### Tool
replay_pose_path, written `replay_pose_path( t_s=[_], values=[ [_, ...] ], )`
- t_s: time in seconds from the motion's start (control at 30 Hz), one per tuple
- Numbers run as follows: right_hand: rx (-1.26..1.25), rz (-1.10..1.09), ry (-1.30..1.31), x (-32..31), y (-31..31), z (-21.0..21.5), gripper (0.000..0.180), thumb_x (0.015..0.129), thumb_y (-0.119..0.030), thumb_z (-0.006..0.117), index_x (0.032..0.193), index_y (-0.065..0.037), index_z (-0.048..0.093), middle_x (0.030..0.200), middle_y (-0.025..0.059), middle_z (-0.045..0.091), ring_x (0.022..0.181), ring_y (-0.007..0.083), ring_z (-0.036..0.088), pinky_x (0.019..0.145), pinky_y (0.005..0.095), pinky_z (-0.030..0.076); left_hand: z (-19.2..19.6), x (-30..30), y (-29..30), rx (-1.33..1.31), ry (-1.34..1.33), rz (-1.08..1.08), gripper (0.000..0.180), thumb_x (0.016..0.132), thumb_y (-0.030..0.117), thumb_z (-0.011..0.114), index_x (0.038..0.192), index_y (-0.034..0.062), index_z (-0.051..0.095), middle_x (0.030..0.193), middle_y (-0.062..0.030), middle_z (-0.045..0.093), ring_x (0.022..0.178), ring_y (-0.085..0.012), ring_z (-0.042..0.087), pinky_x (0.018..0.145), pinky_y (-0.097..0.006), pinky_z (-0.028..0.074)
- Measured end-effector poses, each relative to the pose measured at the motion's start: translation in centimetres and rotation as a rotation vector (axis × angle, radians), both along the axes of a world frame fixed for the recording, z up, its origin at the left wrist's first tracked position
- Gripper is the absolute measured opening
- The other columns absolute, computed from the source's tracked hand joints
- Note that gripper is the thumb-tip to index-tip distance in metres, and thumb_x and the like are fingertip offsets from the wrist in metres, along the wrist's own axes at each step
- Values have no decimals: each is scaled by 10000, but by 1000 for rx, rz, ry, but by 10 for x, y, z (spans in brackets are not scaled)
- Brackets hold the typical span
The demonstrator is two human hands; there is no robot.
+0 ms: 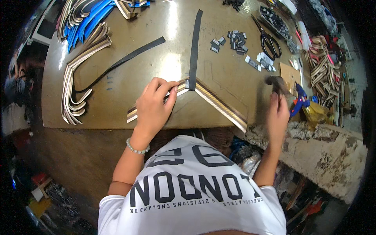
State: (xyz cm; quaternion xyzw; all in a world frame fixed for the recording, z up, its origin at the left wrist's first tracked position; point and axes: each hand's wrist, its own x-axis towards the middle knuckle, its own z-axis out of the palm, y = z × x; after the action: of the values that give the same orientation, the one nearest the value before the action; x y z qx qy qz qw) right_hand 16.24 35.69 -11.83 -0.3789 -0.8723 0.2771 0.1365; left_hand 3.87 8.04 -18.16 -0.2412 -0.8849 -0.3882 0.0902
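My left hand [153, 102] is closed in a pinch on the left arm of a striped strap [219, 102], folded into a wide V on the table. Brown, tan and white stripes run along it. At its peak, a small dark label [187, 84] lies beside the end of a black strap [196, 43], which stretches away from me. My right hand [277, 115], to the right of the strap and smeared by motion, is closed on a dark-headed hammer [279, 83]. The hammer is apart from the strap, and its handle is mostly hidden in my fingers.
Small black labels [237, 41] lie in a loose pile at the far right, near black scissors [269, 45]. A blue glue gun [300, 101] sits beyond my right hand. Bent striped straps [69, 84] are at the left, blue strips [88, 21] at the far left.
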Motion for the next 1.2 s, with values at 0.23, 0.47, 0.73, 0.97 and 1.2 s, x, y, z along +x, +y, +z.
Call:
replay_pose_path(
  t_s=[0.23,0.47,0.73,0.97,1.2],
  values=[
    [-25,582,-181,-44,-112,-16,246,1002,-251,500,1077,-30,575,873,264,658,839,404,669,713,492,529,-1,2,-3,-7,-45,-8,79,854,120,692,930,104,710,867,-47,588,770,-250,601,654,-376,478],
    [-75,595,-84,-50,-117,-11,273,984,-267,564,988,5,538,813,295,646,779,496,632,639,539,505,-1,2,-3,-33,21,-14,125,858,143,689,975,98,682,886,-64,576,810,-258,602,678,-383,490],
    [174,291,137,-18,-22,-27,369,983,-339,554,1130,-4,610,1029,279,664,971,451,640,816,507,500,12,2,3,-280,139,-99,185,854,228,717,946,76,666,854,-66,601,740,-248,630,611,-344,507],
    [645,16,84,-6,10,-23,408,958,-311,598,1250,-26,596,1076,199,622,1016,371,602,922,445,469,33,-26,-1,3,92,-203,142,906,172,652,942,34,658,803,-52,679,635,-192,626,605,-277,501],
    [-989,819,448,-110,-103,-39,446,997,-364,582,1218,22,603,978,44,656,901,110,608,795,278,502,30,-4,20,872,-826,111,251,1023,217,540,1069,-2,654,888,9,666,712,-45,573,625,-221,472]
  ],
)
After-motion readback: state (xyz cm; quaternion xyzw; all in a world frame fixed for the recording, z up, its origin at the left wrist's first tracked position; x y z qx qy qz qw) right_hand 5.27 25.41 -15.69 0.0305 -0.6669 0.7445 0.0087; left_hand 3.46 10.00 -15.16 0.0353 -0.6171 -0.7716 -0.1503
